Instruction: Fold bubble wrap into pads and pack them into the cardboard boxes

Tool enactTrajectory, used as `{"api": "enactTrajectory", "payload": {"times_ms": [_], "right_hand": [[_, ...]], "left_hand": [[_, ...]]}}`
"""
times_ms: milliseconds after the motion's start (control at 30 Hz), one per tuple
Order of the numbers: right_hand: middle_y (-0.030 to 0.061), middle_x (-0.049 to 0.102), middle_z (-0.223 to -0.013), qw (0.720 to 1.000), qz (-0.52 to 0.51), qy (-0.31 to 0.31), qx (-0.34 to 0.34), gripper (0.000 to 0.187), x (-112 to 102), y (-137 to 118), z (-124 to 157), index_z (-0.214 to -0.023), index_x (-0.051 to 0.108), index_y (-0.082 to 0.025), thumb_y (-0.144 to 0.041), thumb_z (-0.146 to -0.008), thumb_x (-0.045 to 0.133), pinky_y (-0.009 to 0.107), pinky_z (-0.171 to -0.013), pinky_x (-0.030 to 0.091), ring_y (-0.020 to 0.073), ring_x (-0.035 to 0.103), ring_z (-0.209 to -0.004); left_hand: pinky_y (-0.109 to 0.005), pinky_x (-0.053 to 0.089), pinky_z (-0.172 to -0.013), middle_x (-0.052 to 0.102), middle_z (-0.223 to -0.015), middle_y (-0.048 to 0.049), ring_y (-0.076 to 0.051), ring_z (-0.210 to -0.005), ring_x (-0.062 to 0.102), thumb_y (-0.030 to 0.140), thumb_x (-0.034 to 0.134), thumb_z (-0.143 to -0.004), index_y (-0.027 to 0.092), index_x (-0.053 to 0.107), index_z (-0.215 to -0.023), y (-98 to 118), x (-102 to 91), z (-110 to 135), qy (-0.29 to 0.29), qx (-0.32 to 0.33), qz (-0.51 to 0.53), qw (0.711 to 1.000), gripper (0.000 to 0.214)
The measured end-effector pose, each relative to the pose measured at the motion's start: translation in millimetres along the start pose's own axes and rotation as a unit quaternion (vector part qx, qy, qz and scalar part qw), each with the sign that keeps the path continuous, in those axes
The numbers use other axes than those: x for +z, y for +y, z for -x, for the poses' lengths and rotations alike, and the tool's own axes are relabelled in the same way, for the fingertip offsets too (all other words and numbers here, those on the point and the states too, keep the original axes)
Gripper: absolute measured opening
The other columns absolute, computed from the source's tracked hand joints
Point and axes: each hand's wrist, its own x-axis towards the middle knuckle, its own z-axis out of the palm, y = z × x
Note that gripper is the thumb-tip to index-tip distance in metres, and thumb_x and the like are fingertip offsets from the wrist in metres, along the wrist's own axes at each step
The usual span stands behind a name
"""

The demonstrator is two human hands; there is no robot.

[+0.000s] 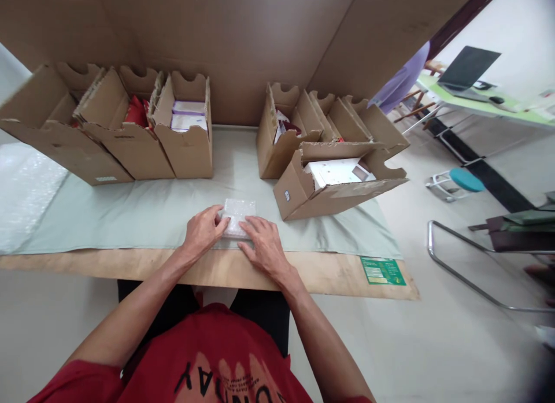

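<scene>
In the head view, find the bubble-wrapped packet (236,211) lying on the pale green cloth (130,218), just back from the bare strip of wooden board (143,265), between the left hand (202,230) and the right hand (265,244). Note at the packet's left edge a bent thumb and index finger, with a gap between; impossible to say from above whether pinching the wrap or merely steadying it. Note on the right a looser, spread pose, with fingers over the edge and thumb apart and lower down. Most likely squaring or flattening the wrap, to judge by this pose. Press evenly with soft pads rather than nails, to spare the bubbles. Steady one side before shifting the other, and mind the far part, reaching beyond the fingertips, in case of springing up. Avoid dragging across wrinkles in the cloth. Work clear of the slanted cardboard box (293,189) to the right
</scene>
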Motion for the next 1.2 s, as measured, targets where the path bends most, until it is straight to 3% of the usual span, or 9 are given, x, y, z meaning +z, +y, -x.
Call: {"api": "enactTrajectory", "payload": {"times_ms": [133,233,400,533,700,833,967,1100,1200], "right_hand": [[0.0134,0.071,-0.13,0.998,-0.053,0.018,0.042,0.033,1,3,-6,-0.127,0.07,-0.021,-0.019,-0.095,0.059,0.046,-0.1,0.047,0.0297,0.063,-0.118],[0.0102,0.075,-0.123,0.981,-0.156,0.059,0.104,0.03,-2,-3,-6,-0.122,0.072,-0.024,-0.026,-0.096,0.058,0.045,-0.1,0.048,0.0284,0.067,-0.112],[0.0043,0.078,-0.103,0.901,-0.404,0.011,0.155,0.027,-4,-29,9,-0.11,0.074,-0.023,-0.037,-0.095,0.058,0.035,-0.087,0.054,0.0232,0.071,-0.095],[0.0056,0.075,-0.11,0.877,-0.45,0.02,0.169,0.031,-20,-32,23,-0.112,0.072,-0.023,-0.043,-0.089,0.067,0.036,-0.09,0.053,0.0229,0.069,-0.099],[0.011,0.062,-0.142,0.893,-0.432,-0.022,0.128,0.076,-65,-22,31,-0.144,0.056,-0.027,-0.049,-0.076,0.082,0.041,-0.098,0.051,0.0277,0.065,-0.118],[0.0052,0.076,-0.114,0.946,-0.304,-0.052,0.098,0.036,-94,-27,33,-0.12,0.071,-0.026,-0.033,-0.085,0.076,0.038,-0.091,0.051,0.0245,0.069,-0.1],[-0.0001,0.072,-0.083,0.976,-0.198,-0.038,0.082,0.008,-136,-26,39,-0.091,0.072,-0.025,-0.021,-0.084,0.07,0.032,-0.072,0.05,0.0192,0.063,-0.074],[0.0003,0.07,-0.083,0.959,-0.243,0.114,0.091,0.007,-203,-9,39,-0.091,0.071,-0.026,-0.026,-0.085,0.073,0.032,-0.069,0.051,0.0184,0.064,-0.077],[0.0007,0.072,-0.089,0.902,-0.303,0.29,0.107,0.021,-242,16,20,-0.095,0.071,-0.025,-0.033,-0.079,0.082,0.033,-0.071,0.054,0.0185,0.067,-0.081]], "left_hand": [[-0.036,0.055,-0.081,0.07,-0.107,-0.0113,-0.022,-0.087,0.067,0.047,0.062,-0.085,0.014,0.064,-0.126,0,-4.9,23,0.045,-0.048,0.159,0.985,0.053],[-0.041,0.057,-0.092,0.065,-0.128,-0.0178,-0.027,-0.11,0.068,0.051,0.067,-0.083,0.013,0.052,-0.138,2,-6.3,49,0.026,-0.126,0.352,0.927,0.068],[-0.043,0.05,-0.108,0.063,-0.137,-0.0163,-0.029,-0.129,0.06,0.044,0.072,-0.079,0.016,0.049,-0.14,15,3.1,71,-0.023,-0.135,0.508,0.85,0.07],[-0.038,0.052,-0.104,0.064,-0.137,-0.0137,-0.026,-0.123,0.064,0.04,0.068,-0.083,0.018,0.044,-0.147,23,-1.2,72,-0.021,-0.109,0.451,0.886,0.072],[-0.033,0.056,-0.092,0.067,-0.127,-0.0112,-0.023,-0.109,0.068,0.031,0.064,-0.086,0.021,0.036,-0.156,39,-15.1,78,-0.108,0.009,0.28,0.954,0.076],[-0.029,0.056,-0.078,0.07,-0.102,-0.0037,-0.017,-0.082,0.068,0.028,0.06,-0.09,0.023,0.029,-0.16,55,-12.2,80,-0.14,0.101,0.201,0.964,0.077],[-0.033,0.057,-0.088,0.07,-0.117,-0.0074,-0.021,-0.1,0.07,0.03,0.065,-0.089,0.027,0.029,-0.161,71,-14.8,68,-0.143,0.194,0.187,0.952,0.08],[-0.041,0.055,-0.101,0.061,-0.141,-0.0128,-0.026,-0.12,0.065,0.032,0.066,-0.091,0.028,0.034,-0.158,104,-28.8,33,-0.039,0.292,0.177,0.939,0.074],[-0.044,0.056,-0.102,0.052,-0.152,-0.0165,-0.028,-0.128,0.061,0.026,0.061,-0.094,0.022,0.045,-0.149,141,-27.4,0,0.026,0.388,0.132,0.912,0.058]]}}
